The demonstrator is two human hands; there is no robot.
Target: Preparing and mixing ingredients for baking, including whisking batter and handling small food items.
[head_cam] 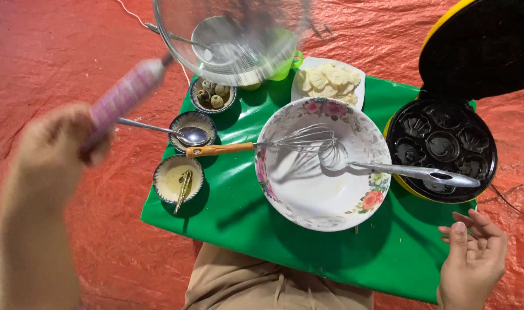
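My left hand (58, 140) grips the pink handle of a round mesh sieve (230, 40), held blurred in the air above the far side of the green table (239, 212). My right hand (474, 258) hovers with fingers apart at the table's near right corner, holding nothing. A large white floral bowl (308, 195) sits mid-table. Inside it lie a wire whisk (256, 146) with a wooden handle and a metal ladle (411, 172), whose handle reaches right.
A yellow and black cake maker (443, 146) stands open at the right. At the left are small bowls: one with small eggs (213, 95), one with a spoon (193, 135), one with cream (176, 181). A white plate of pale pieces (328, 80) and a green cup (287, 60) sit behind.
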